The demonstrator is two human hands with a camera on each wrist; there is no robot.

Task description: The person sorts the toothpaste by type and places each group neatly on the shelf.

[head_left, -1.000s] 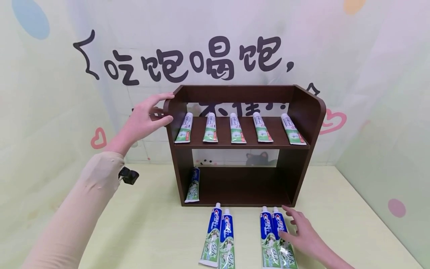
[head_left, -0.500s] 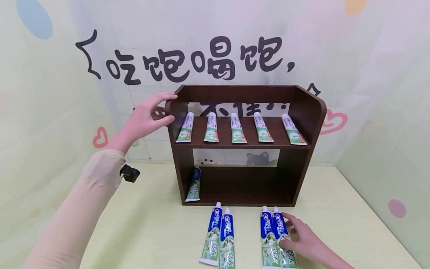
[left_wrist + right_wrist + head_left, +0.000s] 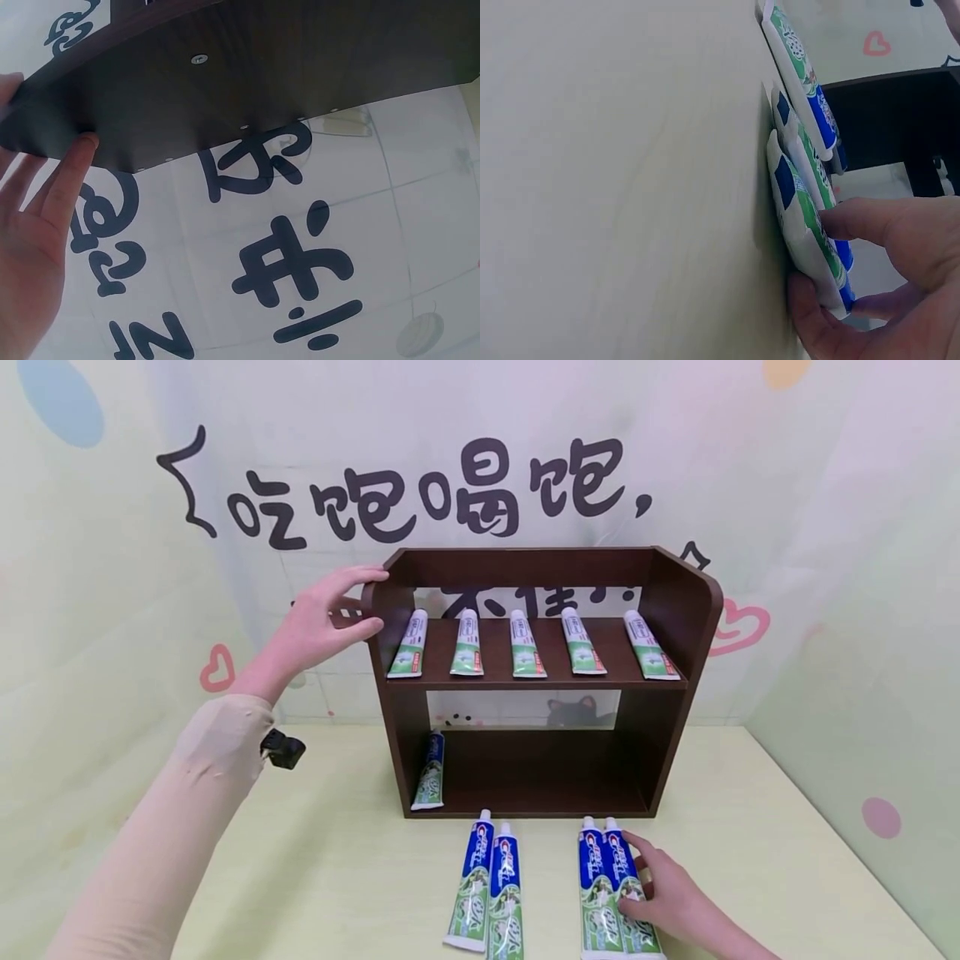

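Note:
My left hand [image 3: 311, 618] holds the upper left side panel of a dark brown two-tier shelf [image 3: 536, 685]. Its index finger lies at the top edge and its thumb at the front edge; in the left wrist view fingers [image 3: 64, 180] press the outer face. My right hand [image 3: 671, 893] pinches the rightmost blue-and-green toothpaste tube [image 3: 615, 860], which lies on the table. In the right wrist view its thumb is on the tube's upper face and other fingers at the far edge. A second toothpaste tube [image 3: 592, 868] lies right alongside it.
Two more blue-and-green tubes [image 3: 472, 885] lie left of these on the pale table [image 3: 322, 860]. Another tube [image 3: 430, 777] stands leaning at the lower tier's left end. Several white-and-green tubes [image 3: 528, 647] line the upper tier. A printed wall sheet [image 3: 360, 427] hangs behind.
My right hand's fingers have come down and closed in on the rightmost tube's sides. The left hand stays on the shelf, and the tubes have not moved.

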